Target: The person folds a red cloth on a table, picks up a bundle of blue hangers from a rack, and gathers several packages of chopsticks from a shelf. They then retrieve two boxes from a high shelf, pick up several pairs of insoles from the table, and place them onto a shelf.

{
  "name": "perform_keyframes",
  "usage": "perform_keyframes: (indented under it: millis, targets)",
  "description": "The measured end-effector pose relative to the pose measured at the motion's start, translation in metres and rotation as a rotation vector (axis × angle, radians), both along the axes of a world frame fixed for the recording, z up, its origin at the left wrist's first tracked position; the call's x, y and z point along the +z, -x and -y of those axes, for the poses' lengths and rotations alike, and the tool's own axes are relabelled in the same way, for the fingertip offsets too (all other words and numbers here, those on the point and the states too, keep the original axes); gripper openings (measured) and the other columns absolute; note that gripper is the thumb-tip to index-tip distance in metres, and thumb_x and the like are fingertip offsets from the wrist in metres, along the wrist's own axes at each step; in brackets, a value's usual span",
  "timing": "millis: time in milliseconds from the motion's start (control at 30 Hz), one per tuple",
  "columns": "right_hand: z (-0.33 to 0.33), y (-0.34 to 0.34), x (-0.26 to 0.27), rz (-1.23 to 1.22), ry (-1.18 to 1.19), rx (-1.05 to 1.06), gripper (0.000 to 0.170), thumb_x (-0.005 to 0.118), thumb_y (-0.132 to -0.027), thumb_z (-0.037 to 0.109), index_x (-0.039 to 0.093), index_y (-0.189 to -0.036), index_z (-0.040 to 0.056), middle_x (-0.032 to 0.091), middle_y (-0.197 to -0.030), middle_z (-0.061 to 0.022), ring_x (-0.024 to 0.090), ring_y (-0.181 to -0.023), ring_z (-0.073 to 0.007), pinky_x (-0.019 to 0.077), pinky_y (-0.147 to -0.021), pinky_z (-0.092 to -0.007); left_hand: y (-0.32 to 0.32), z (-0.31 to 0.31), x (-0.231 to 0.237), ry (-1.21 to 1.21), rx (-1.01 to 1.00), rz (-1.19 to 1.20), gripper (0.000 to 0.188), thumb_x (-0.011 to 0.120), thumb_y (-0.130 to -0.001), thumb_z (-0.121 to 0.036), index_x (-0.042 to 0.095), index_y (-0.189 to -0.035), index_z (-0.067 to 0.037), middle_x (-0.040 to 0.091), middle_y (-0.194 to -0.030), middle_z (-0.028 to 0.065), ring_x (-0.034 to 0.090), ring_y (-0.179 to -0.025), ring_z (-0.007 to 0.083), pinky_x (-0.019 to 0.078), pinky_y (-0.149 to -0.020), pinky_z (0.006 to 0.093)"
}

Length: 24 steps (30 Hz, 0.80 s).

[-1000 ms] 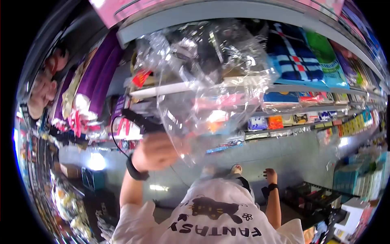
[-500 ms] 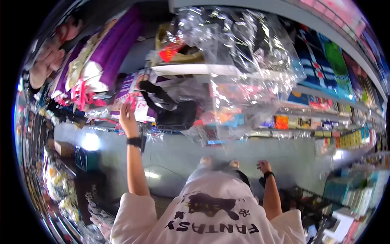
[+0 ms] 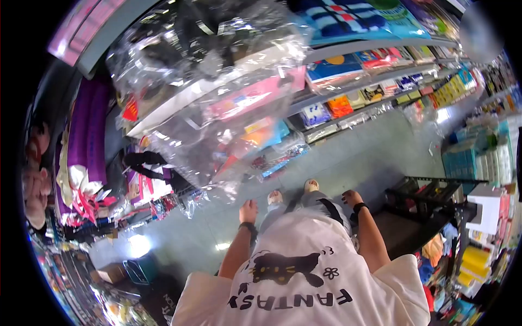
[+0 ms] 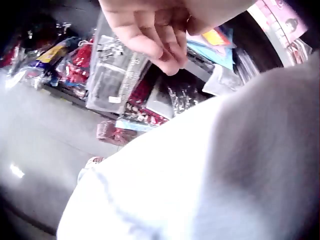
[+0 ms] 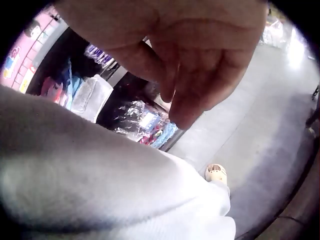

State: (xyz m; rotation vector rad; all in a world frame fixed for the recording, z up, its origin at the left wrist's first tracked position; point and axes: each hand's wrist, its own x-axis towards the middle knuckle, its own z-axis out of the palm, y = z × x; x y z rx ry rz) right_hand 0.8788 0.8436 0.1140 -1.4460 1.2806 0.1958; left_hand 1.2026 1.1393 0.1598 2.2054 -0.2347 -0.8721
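My left hand (image 3: 248, 211) hangs low beside my body, away from the shelves. In the left wrist view the fingers of that hand (image 4: 150, 30) curl loosely around nothing. On the other side my right hand (image 3: 352, 198) also hangs down by my leg. The right wrist view has this hand (image 5: 185, 65) with loosely bent fingers and nothing in them. A large clear plastic bag (image 3: 196, 119) hangs before the shelf, above and in front of my left hand. A black strapped item (image 3: 145, 159) lies left of the bag's lower part.
Purple rolls (image 3: 89, 130) stand on the shelf at left, with plush toys (image 3: 37, 185) beyond. Packaged goods (image 3: 340, 106) line the shelves at upper right. A dark rack (image 3: 429, 193) stands right of my right hand; a teal crate (image 3: 138, 271) is on the floor at left.
My left hand has come down from the shelf by the black strapped item to my side. The head view has turned, so the shelves and bag sit differently. My right hand stays low.
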Motion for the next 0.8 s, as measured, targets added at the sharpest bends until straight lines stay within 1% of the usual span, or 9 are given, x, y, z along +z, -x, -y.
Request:
perform_keyframes:
  millis: [200, 300, 333, 433, 600, 633, 700, 733, 800]
  targets:
    - [0.000, 0.053, -0.005, -0.009, -0.039, -0.133, 0.025, 0.039, -0.076, 0.004, 0.056, -0.093, -0.0035, 0.062, -0.077, -0.0118, 0.058, -0.061, -0.0185, 0.0480, -0.058, -0.0298, -0.014, 0.076, -0.015, 0.089, -0.151, -0.171, 0.030, 0.048, -0.083, -0.030, 0.054, -0.088, -0.001, 0.060, -0.076, 0.0071, 0.057, -0.062, 0.0133, 0.0456, -0.055, 0.0253]
    - [0.016, 0.074, -0.023, -0.007, 0.014, -0.138, 0.023, 0.042, -0.076, 0.006, 0.058, -0.090, -0.0008, 0.063, -0.076, -0.0103, 0.058, -0.060, -0.0171, 0.0474, -0.057, -0.0292, -0.022, 0.099, -0.057, 0.033, -0.274, 0.006, 0.031, 0.050, -0.083, -0.030, 0.054, -0.090, 0.000, 0.060, -0.080, 0.0077, 0.057, -0.071, 0.0151, 0.0454, -0.061, 0.0267]
    - [0.025, 0.075, -0.024, 0.002, 0.032, -0.152, 0.022, 0.042, -0.077, 0.007, 0.059, -0.089, -0.0004, 0.063, -0.076, -0.0100, 0.058, -0.060, -0.0166, 0.0473, -0.057, -0.0290, -0.019, 0.114, -0.046, 0.080, -0.266, 0.003, 0.031, 0.050, -0.083, -0.031, 0.053, -0.092, -0.001, 0.060, -0.081, 0.0060, 0.057, -0.072, 0.0139, 0.0454, -0.060, 0.0259]
    - [0.060, 0.057, -0.046, -0.014, 0.430, -0.017, 0.020, 0.046, -0.077, 0.011, 0.057, -0.090, 0.0005, 0.062, -0.074, -0.0126, 0.059, -0.063, -0.0216, 0.0466, -0.060, -0.0317, -0.020, 0.163, -0.026, 0.246, -0.259, 0.014, 0.028, 0.050, -0.084, -0.028, 0.052, -0.098, -0.004, 0.059, -0.085, 0.0031, 0.056, -0.076, 0.0117, 0.0456, -0.061, 0.0245]
    - [0.117, -0.050, -0.007, 0.335, 0.708, 0.094, 0.016, 0.047, -0.077, 0.009, 0.053, -0.090, 0.0020, 0.054, -0.093, -0.0156, 0.053, -0.082, -0.0333, 0.0437, -0.069, -0.0367, -0.038, 0.235, -0.018, 0.414, -0.208, 0.048, 0.022, 0.049, -0.082, -0.011, 0.050, -0.102, -0.001, 0.054, -0.094, 0.0060, 0.053, -0.090, 0.0140, 0.0446, -0.076, 0.0248]
    - [0.129, -0.075, 0.006, 0.489, 0.757, 0.058, 0.018, 0.046, -0.077, 0.010, 0.054, -0.091, 0.0020, 0.053, -0.097, -0.0164, 0.052, -0.084, -0.0357, 0.0432, -0.072, -0.0389, -0.034, 0.257, 0.003, 0.542, 0.007, -0.241, 0.025, 0.047, -0.082, -0.006, 0.048, -0.105, 0.000, 0.050, -0.103, 0.0090, 0.049, -0.100, 0.0180, 0.0425, -0.082, 0.0270]
    - [0.157, -0.118, 0.024, 0.600, 0.738, 0.037, 0.019, 0.045, -0.076, 0.006, 0.052, -0.093, -0.0009, 0.052, -0.097, -0.0173, 0.051, -0.087, -0.0343, 0.0426, -0.075, -0.0368, -0.044, 0.286, -0.002, 0.617, 0.070, -0.325, 0.034, 0.047, -0.082, -0.009, 0.039, -0.114, 0.000, 0.043, -0.116, 0.0123, 0.040, -0.111, 0.0254, 0.0346, -0.093, 0.0342]
    - [0.171, -0.136, 0.031, 0.626, 0.581, -0.060, 0.020, 0.044, -0.075, 0.005, 0.051, -0.093, -0.0012, 0.052, -0.095, -0.0186, 0.051, -0.089, -0.0338, 0.0421, -0.076, -0.0354, -0.047, 0.302, -0.002, 0.620, 0.092, -0.325, 0.038, 0.047, -0.083, -0.012, 0.036, -0.117, 0.000, 0.040, -0.120, 0.0133, 0.037, -0.114, 0.0278, 0.0309, -0.096, 0.0368]
    - [0.208, -0.162, 0.057, 0.684, 0.512, -0.031, 0.023, 0.044, -0.076, 0.005, 0.051, -0.097, -0.0010, 0.054, -0.088, -0.0194, 0.052, -0.088, -0.0329, 0.0415, -0.078, -0.0350, -0.116, 0.302, -0.078, 0.890, -0.118, -0.643, 0.042, 0.043, -0.085, -0.019, 0.031, -0.120, 0.000, 0.034, -0.126, 0.0146, 0.030, -0.119, 0.0308, 0.0248, -0.100, 0.0400]
